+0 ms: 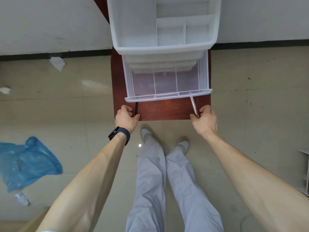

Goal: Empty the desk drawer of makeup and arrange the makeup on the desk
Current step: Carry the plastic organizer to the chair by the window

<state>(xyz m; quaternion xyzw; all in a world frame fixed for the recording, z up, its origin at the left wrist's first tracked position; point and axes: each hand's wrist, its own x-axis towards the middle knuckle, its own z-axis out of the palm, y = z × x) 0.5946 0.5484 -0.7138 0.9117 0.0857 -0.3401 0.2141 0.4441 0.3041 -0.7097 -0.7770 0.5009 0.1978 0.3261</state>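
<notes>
A small red-brown desk [163, 111] stands against the wall, seen from straight above. On it sits a translucent white organizer [163, 47] with open compartments on top, and its clear drawer [167, 95] is pulled out toward the person. Two thin dividers split the drawer into three bays, and the desk's wood shows through its floor.

Two slim makeup items lie on the bare strip of desk in front of the drawer, one at each near corner. The left hand [127, 117] curls its fingers and thumb round a black stick [136, 108], whose far end reaches the drawer's front lip. The right hand [204, 118] pinches the near end of a silver stick [194, 105] between thumb and fingers. This stick runs slantwise, its far tip touching the drawer front near the right bay. Whether either stick rests fully on the wood, I cannot tell.

The left wrist wears a dark watch [119, 135], and a finger of that hand bears a ring [119, 111]. Below the desk's edge are pale grey trousers [150, 173] and light shoes [146, 133] on a beige floor [250, 97]. A crumpled blue bag [28, 163] lies well off to the left.
</notes>
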